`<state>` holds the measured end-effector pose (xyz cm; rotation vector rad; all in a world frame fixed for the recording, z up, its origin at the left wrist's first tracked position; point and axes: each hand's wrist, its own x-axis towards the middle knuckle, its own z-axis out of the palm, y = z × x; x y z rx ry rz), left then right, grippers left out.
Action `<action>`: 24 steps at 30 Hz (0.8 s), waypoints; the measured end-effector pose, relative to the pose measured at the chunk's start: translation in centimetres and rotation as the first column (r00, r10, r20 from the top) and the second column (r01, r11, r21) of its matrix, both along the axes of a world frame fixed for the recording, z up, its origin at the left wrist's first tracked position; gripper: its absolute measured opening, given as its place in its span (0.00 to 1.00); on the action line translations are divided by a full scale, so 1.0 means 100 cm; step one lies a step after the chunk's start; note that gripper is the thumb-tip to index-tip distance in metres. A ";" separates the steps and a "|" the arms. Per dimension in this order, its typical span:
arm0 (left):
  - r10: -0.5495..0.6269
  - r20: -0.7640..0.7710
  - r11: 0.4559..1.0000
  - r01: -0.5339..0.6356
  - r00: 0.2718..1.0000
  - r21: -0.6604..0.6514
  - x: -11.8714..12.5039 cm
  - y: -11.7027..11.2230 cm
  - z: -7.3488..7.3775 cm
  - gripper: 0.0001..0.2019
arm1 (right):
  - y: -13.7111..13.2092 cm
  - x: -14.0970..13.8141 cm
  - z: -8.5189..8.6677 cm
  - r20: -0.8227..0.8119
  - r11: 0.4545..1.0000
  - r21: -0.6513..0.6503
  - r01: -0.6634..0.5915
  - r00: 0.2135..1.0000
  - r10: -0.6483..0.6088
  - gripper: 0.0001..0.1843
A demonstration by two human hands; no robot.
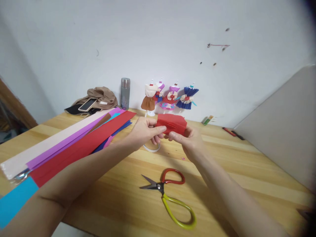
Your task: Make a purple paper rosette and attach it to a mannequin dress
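Both my hands hold a folded piece of red crepe paper (pixel 172 123) above the wooden table (pixel 247 171). My left hand (pixel 145 131) pinches its left edge with thumb and fingers closed. My right hand (pixel 189 140) grips it from below and the right, fingers closed on it. A white tape ring (pixel 152 148) lies on the table just under my left hand. Open scissors (pixel 170 194) with a red and a yellow-green handle lie nearer to me, between my forearms.
Long sheets of coloured paper (pixel 74 144), pink, purple, red and blue, lie at the left. Small paper dresses on stands (pixel 170 97) line the wall beside a grey flask (pixel 125 93). A brown cloth with a phone (pixel 87 104) sits at back left. A grey board (pixel 283 131) leans at right.
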<state>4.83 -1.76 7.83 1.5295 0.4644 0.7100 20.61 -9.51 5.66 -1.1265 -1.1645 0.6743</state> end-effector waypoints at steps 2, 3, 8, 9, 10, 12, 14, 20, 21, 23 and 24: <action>-0.003 -0.001 1.000 0.003 1.000 0.015 0.001 -0.001 0.000 0.08 | 0.001 0.000 -0.001 -0.027 0.999 0.009 0.041 0.999 -0.041 0.18; -0.005 0.004 1.000 0.005 1.000 0.017 0.001 -0.002 0.000 0.07 | 0.001 0.000 -0.001 -0.039 0.998 0.010 0.058 0.998 -0.058 0.17; -0.026 0.030 0.999 0.025 0.999 0.025 0.001 -0.002 -0.002 0.06 | 0.001 0.000 -0.001 -0.047 0.994 0.036 0.099 0.994 -0.097 0.14; -0.043 0.030 0.999 0.042 0.999 0.029 0.000 -0.001 -0.002 0.07 | 0.001 0.000 0.000 -0.042 0.994 0.035 0.102 0.994 -0.101 0.14; -0.067 0.026 0.997 0.066 0.997 0.030 -0.001 -0.001 -0.001 0.08 | 0.001 0.000 0.000 -0.039 0.994 0.031 0.104 0.994 -0.102 0.14; -0.131 0.019 0.991 0.131 0.991 0.014 -0.002 0.002 -0.001 0.13 | 0.001 0.000 0.000 -0.045 0.995 0.020 0.098 0.994 -0.097 0.14; -0.194 0.029 0.981 0.194 0.981 -0.004 -0.004 0.004 -0.002 0.19 | 0.001 0.000 -0.001 -0.051 0.997 0.007 0.076 0.996 -0.075 0.15; -0.100 0.126 0.995 0.100 0.987 0.007 -0.002 0.006 -0.009 0.22 | 0.000 0.000 -0.003 0.006 0.998 -0.026 -0.057 0.998 0.057 0.17; -0.065 0.140 0.998 0.067 0.988 -0.006 -0.001 0.006 -0.009 0.20 | 0.000 0.000 -0.004 0.016 0.998 -0.012 -0.061 0.998 0.061 0.18; -0.011 0.153 0.999 0.015 0.988 -0.029 0.000 0.005 -0.010 0.17 | 0.000 0.002 -0.004 0.018 0.998 0.060 0.006 1.000 -0.007 0.20; 0.008 0.154 0.999 -0.002 0.988 -0.037 0.000 0.005 -0.010 0.16 | 0.000 0.003 -0.004 0.016 0.990 0.116 0.075 0.997 -0.078 0.20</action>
